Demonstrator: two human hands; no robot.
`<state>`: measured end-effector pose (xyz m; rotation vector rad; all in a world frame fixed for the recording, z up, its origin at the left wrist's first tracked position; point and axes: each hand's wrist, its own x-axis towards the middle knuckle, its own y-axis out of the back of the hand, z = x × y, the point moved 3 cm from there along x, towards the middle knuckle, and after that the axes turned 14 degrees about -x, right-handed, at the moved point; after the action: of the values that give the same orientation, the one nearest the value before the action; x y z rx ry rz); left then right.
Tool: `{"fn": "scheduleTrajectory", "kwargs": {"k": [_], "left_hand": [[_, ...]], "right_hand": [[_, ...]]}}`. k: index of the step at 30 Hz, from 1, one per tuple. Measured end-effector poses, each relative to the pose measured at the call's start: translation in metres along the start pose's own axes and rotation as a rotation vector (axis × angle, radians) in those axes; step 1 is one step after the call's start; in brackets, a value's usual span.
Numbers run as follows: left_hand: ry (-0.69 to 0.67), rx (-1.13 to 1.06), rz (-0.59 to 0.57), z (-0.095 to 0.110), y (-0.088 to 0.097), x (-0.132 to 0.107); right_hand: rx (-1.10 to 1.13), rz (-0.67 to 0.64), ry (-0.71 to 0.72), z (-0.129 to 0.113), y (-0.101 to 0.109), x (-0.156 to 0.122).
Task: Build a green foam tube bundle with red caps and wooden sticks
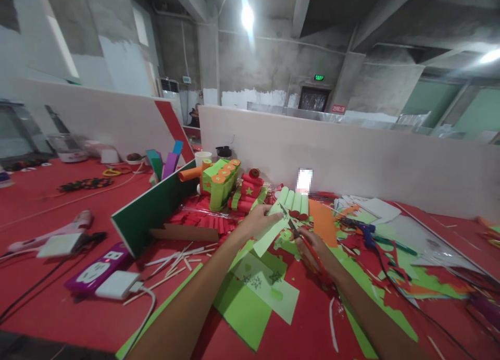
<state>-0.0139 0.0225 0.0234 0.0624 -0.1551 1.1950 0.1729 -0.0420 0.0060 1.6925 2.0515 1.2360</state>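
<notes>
My left hand pinches a light green paper strip and holds it up over the red table. My right hand grips red-handled scissors whose blades point up-left into the strip's edge. Below the hands lie green paper sheets, one marked with small star outlines. Just beyond the hands stand light green paper rolls, a green paper tank model with orange discs, and red paper rolls.
A green board stands upright on the left, with wooden sticks scattered by it. Chargers, a purple device and a pink glue gun lie far left. A blue glue gun and paper scraps lie right. A white partition runs behind.
</notes>
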Motion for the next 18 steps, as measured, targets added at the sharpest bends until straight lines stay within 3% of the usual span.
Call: {"fn": "scheduleTrajectory", "kwargs": {"k": [12,18], "left_hand": [[0.043,-0.002,-0.071,-0.002,-0.001,-0.001],[0.042,-0.244,-0.060,0.000,-0.003,0.001]], "right_hand": [[-0.057,-0.059,0.028,0.011,0.000,0.006],[0.031,-0.051,-0.024,0.009,0.003,0.005]]}}
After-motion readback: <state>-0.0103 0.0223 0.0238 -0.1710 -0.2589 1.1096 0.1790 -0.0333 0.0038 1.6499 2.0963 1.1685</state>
